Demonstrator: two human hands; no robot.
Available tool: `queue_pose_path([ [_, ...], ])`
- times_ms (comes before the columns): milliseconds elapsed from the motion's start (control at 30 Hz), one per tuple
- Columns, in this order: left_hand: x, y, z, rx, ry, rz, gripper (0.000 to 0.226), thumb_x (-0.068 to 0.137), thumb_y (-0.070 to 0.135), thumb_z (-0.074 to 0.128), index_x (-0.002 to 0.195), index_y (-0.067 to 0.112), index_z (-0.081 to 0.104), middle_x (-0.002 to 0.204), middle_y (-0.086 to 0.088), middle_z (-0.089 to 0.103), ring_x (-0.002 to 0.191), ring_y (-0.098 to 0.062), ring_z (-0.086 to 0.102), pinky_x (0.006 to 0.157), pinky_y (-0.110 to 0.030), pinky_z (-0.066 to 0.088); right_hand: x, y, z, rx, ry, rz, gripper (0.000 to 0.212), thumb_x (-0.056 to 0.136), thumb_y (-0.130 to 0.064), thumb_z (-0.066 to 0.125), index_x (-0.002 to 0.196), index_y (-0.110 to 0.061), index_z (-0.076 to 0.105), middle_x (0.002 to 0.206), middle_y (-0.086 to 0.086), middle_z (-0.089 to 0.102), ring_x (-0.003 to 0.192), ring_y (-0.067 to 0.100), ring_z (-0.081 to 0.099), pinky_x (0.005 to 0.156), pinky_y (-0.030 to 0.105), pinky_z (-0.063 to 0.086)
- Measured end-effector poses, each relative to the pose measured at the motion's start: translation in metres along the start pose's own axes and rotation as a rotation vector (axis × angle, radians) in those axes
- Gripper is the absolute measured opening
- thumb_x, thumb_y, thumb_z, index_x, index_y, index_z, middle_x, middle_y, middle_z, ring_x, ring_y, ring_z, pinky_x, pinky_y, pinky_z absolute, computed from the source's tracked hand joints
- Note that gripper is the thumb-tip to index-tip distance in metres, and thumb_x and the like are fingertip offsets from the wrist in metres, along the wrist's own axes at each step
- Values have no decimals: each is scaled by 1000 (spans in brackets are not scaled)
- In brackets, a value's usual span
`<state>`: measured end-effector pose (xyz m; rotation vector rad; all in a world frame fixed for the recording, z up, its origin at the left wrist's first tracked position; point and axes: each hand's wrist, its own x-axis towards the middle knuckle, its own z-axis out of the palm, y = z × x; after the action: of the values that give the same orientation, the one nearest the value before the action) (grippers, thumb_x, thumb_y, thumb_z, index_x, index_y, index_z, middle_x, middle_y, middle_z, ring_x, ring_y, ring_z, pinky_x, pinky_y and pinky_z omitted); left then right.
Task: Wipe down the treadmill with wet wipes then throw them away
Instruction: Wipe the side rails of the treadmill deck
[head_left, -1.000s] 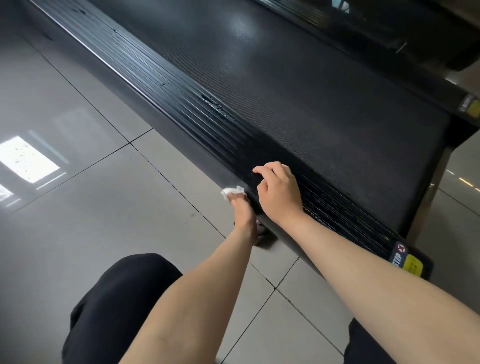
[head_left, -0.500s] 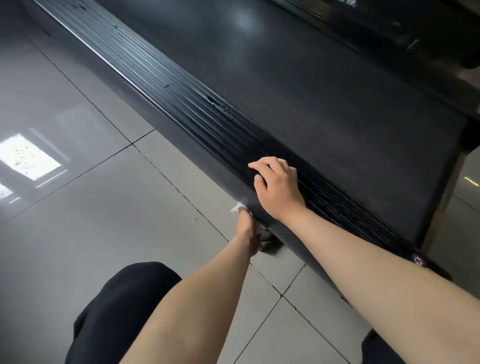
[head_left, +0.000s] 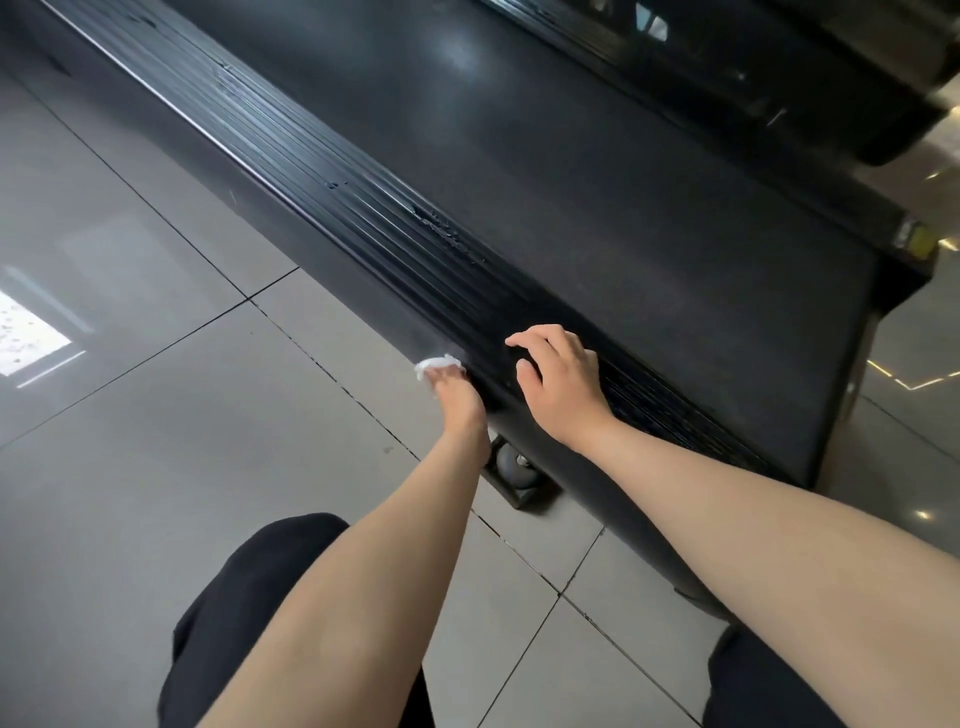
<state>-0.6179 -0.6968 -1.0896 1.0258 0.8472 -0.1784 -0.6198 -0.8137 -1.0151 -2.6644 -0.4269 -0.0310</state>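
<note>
A black treadmill (head_left: 623, 218) runs diagonally from top left to right, with a ribbed side rail (head_left: 363, 208) along its near edge. My left hand (head_left: 460, 400) holds a crumpled white wet wipe (head_left: 435, 365) against the rail's outer side face; its fingers are hidden behind the wipe and the hand. My right hand (head_left: 563, 387) rests on top of the ribbed rail just right of it, fingers curved, holding nothing.
Glossy grey floor tiles (head_left: 156, 441) lie to the left and below. A small wheel (head_left: 514, 465) sits under the treadmill's frame by my left wrist. My knees in black trousers (head_left: 249, 623) are at the bottom. A yellow sticker (head_left: 922, 241) marks the far rear corner.
My left hand has slid the wipe along the rail's side, dipping lower half a second ago, then back up. The right hand stays on the rail; the camera has shifted slightly.
</note>
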Motion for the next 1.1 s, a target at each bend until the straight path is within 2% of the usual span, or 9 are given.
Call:
queue_pose_path([
  [167, -8, -42, 2, -62, -39, -298, 89, 73, 80, 19, 124, 20, 60, 133, -3, 62, 117, -26, 59, 105, -39, 45, 1, -15, -5, -77, -27, 75, 33, 101, -17, 44, 129, -22, 59, 130, -1, 53, 128, 21, 44, 98, 43, 33],
  [267, -19, -37, 13, -48, 11, -84, 74, 75, 70, 25, 135, 31, 47, 137, -9, 59, 124, -31, 56, 110, -51, 43, 4, -17, -5, -164, 0, 20, 30, 95, -13, 50, 121, -17, 63, 119, 3, 58, 116, 26, 51, 88, 44, 40],
  [433, -14, 10, 11, 78, 157, 456, 57, 107, 45, 23, 160, 26, 13, 163, 12, 20, 139, -7, 27, 120, -32, 20, 28, -12, 4, -77, 125, -177, 27, 93, -14, 48, 109, -10, 70, 102, 7, 64, 96, 29, 59, 78, 44, 51],
  [567, 41, 18, -6, -26, 114, 188, 98, 72, 93, 16, 149, 35, 36, 152, 5, 47, 137, -18, 44, 118, -43, 33, 42, -20, 28, -31, 121, -301, 32, 95, -17, 43, 113, -15, 69, 110, 3, 63, 105, 28, 58, 86, 44, 45],
  [667, 51, 11, -13, 6, 109, -75, 88, 89, 77, 10, 151, 22, 41, 153, -10, 48, 140, -31, 45, 118, -46, 35, 46, -11, 30, 23, 141, -302, 29, 97, -20, 45, 113, -18, 70, 112, 0, 63, 107, 25, 56, 89, 42, 41],
  [800, 26, -5, -15, 99, 18, -243, 84, 100, 67, 5, 107, 6, 62, 81, -14, 67, 81, -27, 63, 85, -34, 50, 46, -13, 25, 97, 170, -267, 19, 95, -17, 55, 104, -19, 72, 104, -4, 65, 99, 20, 58, 85, 41, 44],
  [900, 17, -9, -6, 41, 50, -119, 74, 104, 58, 9, 138, 10, 53, 133, -12, 65, 124, -29, 57, 108, -39, 44, 52, -13, 21, 82, 195, -262, 15, 88, -16, 59, 93, -20, 72, 95, -5, 66, 88, 19, 58, 72, 38, 48],
  [1033, 15, 21, 0, -6, 79, 209, 82, 90, 78, 20, 147, 23, 40, 143, 8, 54, 131, -12, 47, 115, -37, 36, 59, -9, 20, 159, 185, -272, 21, 87, -7, 60, 105, -12, 72, 102, 2, 65, 93, 22, 58, 74, 41, 54],
  [1100, 9, 40, 2, 1, 89, 364, 76, 94, 80, 14, 159, 41, 15, 163, 18, 23, 146, -4, 25, 122, -33, 18, 58, -5, 19, 202, 240, -190, 34, 85, 3, 60, 116, -8, 69, 108, 7, 61, 97, 24, 57, 83, 39, 53],
])
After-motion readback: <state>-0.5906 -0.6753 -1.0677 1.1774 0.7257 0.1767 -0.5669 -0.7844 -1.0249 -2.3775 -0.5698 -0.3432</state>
